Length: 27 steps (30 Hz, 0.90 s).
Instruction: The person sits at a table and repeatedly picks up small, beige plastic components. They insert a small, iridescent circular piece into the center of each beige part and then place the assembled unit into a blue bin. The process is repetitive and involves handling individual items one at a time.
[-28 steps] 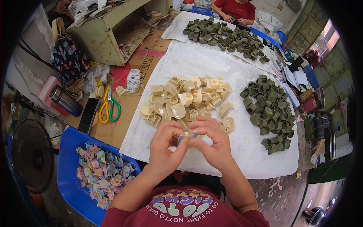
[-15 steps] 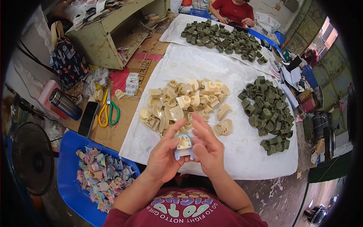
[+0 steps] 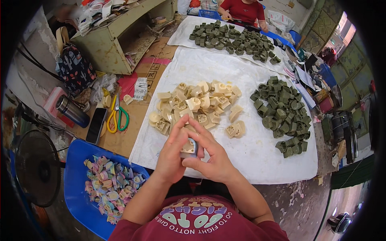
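Observation:
Between my two hands is a cream moulded heel piece (image 3: 187, 148) with a bluish wrap along its edge. My left hand (image 3: 170, 157) closes on its left side, with the fingers pointing up. My right hand (image 3: 214, 159) curls round the other side, thumb at the bottom and fingers over the top. Much of the piece is hidden by the fingers. Just beyond my fingertips, a heap of similar cream heel pieces (image 3: 205, 98) lies on the white sheet (image 3: 257, 160); hollows show in several of them.
Dark green pieces (image 3: 281, 114) are heaped at the right, with another green pile (image 3: 229, 38) farther back. A blue tub (image 3: 74, 193) of pastel scraps stands lower left. Scissors (image 3: 116, 114), a phone (image 3: 96, 125) and a flask (image 3: 72, 110) lie left. A person (image 3: 243, 12) sits opposite.
My hands have come closer together around the heel piece, which has turned and is now more covered. The right fingers have moved over its top. The view has shifted slightly.

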Available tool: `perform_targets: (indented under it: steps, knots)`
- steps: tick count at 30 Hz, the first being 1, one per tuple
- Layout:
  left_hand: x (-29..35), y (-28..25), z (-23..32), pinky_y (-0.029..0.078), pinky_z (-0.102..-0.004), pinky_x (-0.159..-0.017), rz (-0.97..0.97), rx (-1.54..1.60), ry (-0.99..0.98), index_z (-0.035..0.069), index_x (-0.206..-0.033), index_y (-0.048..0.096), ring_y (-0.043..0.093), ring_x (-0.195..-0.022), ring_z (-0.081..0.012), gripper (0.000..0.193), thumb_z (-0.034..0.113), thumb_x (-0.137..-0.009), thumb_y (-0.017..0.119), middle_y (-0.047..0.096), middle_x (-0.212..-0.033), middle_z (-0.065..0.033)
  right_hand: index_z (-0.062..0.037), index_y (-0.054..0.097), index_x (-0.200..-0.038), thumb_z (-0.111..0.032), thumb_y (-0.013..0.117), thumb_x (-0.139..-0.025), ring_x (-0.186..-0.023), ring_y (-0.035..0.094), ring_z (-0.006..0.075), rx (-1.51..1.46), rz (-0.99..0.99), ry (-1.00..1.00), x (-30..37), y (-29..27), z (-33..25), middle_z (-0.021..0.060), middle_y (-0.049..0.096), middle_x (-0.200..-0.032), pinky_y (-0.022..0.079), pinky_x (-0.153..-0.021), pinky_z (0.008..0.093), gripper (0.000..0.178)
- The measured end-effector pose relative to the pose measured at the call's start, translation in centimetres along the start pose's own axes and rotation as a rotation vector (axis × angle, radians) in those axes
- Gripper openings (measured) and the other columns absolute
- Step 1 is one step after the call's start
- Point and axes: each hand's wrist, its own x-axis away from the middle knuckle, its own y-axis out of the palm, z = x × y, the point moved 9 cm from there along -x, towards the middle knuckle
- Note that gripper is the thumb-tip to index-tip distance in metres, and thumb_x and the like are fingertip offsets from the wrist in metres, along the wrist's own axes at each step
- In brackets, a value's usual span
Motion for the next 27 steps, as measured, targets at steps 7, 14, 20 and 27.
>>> perform_targets:
  steps: [7,14,20,27]
  knots:
    - [2.0,2.8,0.1,0.051,-0.0360,-0.085,-0.360,0.288,-0.101,0.018,-0.154,0.003,0.058,-0.111,-0.0257,0.086,0.027,-0.091,0.061,0.050,-0.129,-0.0166,-0.0060,0.061,-0.124,-0.009,0.070,-0.080,-0.134,0.040,0.0251,-0.101,0.009,-0.053,0.8,-1.0,-0.7,0.0125,0.041,-0.146,0.038,-0.103,0.0354,0.045]
    - [2.8,2.3,-0.3,0.047,-0.0342,-0.090,-0.251,0.074,0.048,0.016,-0.154,0.004,0.057,-0.109,-0.0206,0.100,0.007,-0.080,0.071,0.057,-0.121,-0.0136,-0.0054,0.062,-0.122,-0.003,0.063,-0.086,-0.120,0.052,0.0155,-0.459,0.006,0.062,2.1,-0.6,-0.2,0.0101,0.047,-0.142,0.049,-0.084,0.0269,0.036]
    - [4.1,5.4,3.1,0.047,-0.0376,-0.085,-0.413,-1.146,0.696,0.005,-0.149,0.021,0.058,-0.103,-0.0275,0.092,-0.003,-0.072,0.070,0.058,-0.114,-0.0149,-0.0057,0.064,-0.120,-0.011,0.061,-0.092,-0.090,0.064,0.0108,-0.636,0.213,0.291,3.4,-3.3,2.7,0.0068,0.063,-0.118,0.055,-0.071,0.0242,0.028]
    - [5.5,6.1,3.1,0.047,-0.0419,-0.077,-0.433,-1.558,0.767,0.001,-0.125,0.052,0.056,-0.088,-0.0342,0.068,0.001,-0.061,0.074,0.055,-0.096,-0.0156,0.0005,0.068,-0.111,-0.013,0.063,-0.092,-0.080,0.063,0.0077,-0.295,0.098,0.311,5.7,-3.0,3.0,0.0024,0.069,-0.090,0.054,-0.068,0.0233,0.024]
